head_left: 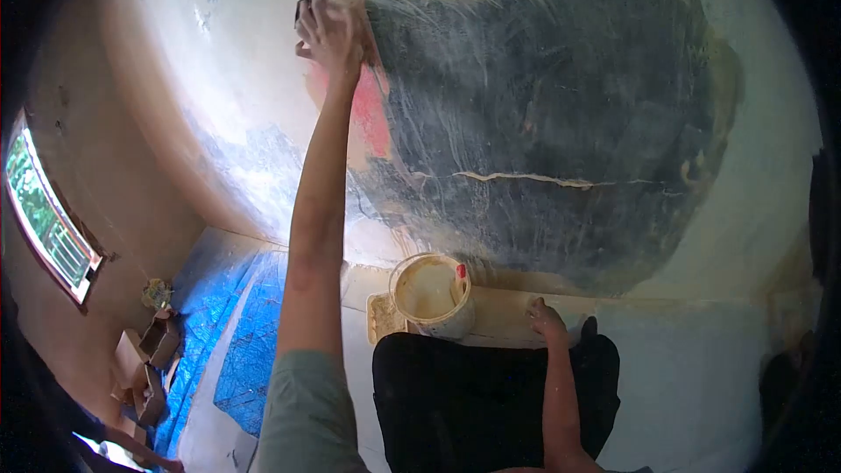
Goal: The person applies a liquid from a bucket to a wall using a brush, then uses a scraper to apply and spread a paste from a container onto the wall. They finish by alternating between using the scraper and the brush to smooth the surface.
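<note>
My left hand (pixel 328 31) is raised high and pressed flat on a dark pad or trowel (pixel 308 2) against the wall (pixel 543 123), at the edge between pale plaster and the dark painted patch. Only the tool's top corner shows past my fingers. My right hand (pixel 547 320) rests fingers-down on the pale ledge (pixel 648 311) below the wall, holding nothing that I can see. A white bucket (pixel 431 293) of pale paste, with a red-handled tool (pixel 460 273) stuck in it, stands on the ledge just left of my right hand.
A red patch (pixel 372 118) and a long horizontal crack (pixel 526 179) mark the wall. Blue tarpaulin (pixel 236 324) covers the floor lower left, with cardboard boxes (pixel 149 359) beside it. A barred window (pixel 48 219) is at far left. My dark trousers (pixel 473 403) fill the bottom centre.
</note>
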The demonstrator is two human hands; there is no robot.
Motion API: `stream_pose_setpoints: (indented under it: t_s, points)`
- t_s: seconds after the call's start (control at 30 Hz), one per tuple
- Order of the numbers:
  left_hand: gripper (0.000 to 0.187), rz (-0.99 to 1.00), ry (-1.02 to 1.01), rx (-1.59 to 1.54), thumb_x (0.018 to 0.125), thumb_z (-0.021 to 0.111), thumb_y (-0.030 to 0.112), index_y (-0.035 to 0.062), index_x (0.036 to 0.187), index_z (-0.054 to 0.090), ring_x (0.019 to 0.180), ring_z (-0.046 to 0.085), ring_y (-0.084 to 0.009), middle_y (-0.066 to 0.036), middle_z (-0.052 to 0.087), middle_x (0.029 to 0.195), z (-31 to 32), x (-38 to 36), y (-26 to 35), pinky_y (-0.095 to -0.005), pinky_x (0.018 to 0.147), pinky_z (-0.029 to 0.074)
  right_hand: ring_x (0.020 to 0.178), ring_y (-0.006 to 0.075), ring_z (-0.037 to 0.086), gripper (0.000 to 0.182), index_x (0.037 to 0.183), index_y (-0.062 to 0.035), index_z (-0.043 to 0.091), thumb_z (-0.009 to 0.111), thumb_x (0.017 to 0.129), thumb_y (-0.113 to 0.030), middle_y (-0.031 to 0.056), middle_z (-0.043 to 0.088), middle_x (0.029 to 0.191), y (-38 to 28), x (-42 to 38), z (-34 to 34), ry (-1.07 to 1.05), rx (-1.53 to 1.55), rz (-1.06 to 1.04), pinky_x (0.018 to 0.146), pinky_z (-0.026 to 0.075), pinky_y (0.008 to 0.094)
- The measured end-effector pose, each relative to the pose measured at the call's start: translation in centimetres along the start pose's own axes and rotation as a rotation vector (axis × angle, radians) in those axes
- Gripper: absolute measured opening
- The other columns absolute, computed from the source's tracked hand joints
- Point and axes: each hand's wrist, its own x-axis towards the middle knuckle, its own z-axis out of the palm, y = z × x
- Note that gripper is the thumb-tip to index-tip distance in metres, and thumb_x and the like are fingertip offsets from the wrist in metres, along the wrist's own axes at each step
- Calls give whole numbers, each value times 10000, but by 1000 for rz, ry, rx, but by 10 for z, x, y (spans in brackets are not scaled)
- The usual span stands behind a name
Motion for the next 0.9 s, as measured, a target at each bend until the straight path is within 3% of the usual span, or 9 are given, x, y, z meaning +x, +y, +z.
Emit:
stream_pose_setpoints:
  t_s: [0.1,0.2,0.4,0.5,0.63,0.73,0.8,0.87,0.9]
  points:
    - [516,389,-166,-39,756,602,361,208,1244,533,1304,333,-200,-2,430,1371,-4,-11,17,-511,1010,183,915,270,633,472,1220,-17,383,571,876,-281,187,606,1132,-1,-3,2,16,265,-48,723,487,370]
    - [503,750,-290,-10,775,588,343,198,1252,522,1291,357,-200,-11,445,1360,-13,-12,26,-490,1018,187,922,278,628,473,1227,-16,386,572,864,-256,160,594,1161,4,2,1,-58,57,10,718,484,379]
    - [469,151,67,-111,793,569,322,249,1255,544,1268,391,-247,-24,477,1329,3,-14,30,-520,1017,219,778,266,626,476,1217,7,432,503,924,-361,200,627,909,2,0,-2,-83,156,106,707,491,412]
    - [460,853,-352,-103,790,567,307,248,1246,542,1248,409,-253,-22,486,1322,-13,-34,59,-534,999,223,848,306,633,495,1220,-16,401,591,853,-288,175,626,1038,36,36,21,-196,73,-70,727,483,402]
    - [475,320,-132,-1,792,584,312,233,1257,530,1276,383,-208,-25,471,1346,9,1,44,-524,982,229,887,343,621,504,1218,-26,419,592,857,-332,187,619,1047,-11,-12,-8,-12,-41,45,760,477,439]
    - [497,285,4,-98,772,596,297,247,1262,528,1282,373,-207,-19,469,1349,21,-21,68,-516,987,221,898,376,615,571,1185,36,435,567,854,-410,234,616,984,7,-3,2,32,-25,-50,769,495,448]
    - [567,466,-177,-115,738,611,344,231,1285,514,1288,370,-238,-30,427,1402,6,-30,71,-525,1003,211,987,385,596,632,1253,68,380,562,861,-394,257,593,1086,5,-5,3,44,-21,-69,823,492,446]
    - [593,1003,-387,25,729,616,351,245,1301,500,1262,404,-261,-43,427,1402,-6,-28,65,-526,988,234,1065,369,568,666,1323,47,336,553,867,-389,252,558,1178,-22,-20,-22,-65,-24,18,893,471,455]
    - [534,952,-369,-16,746,611,273,242,1273,524,1246,432,-238,-43,449,1377,-7,-9,56,-488,1000,213,1070,364,567,667,1328,46,330,551,869,-385,246,558,1184,-24,-22,-24,-81,-2,35,898,471,457]
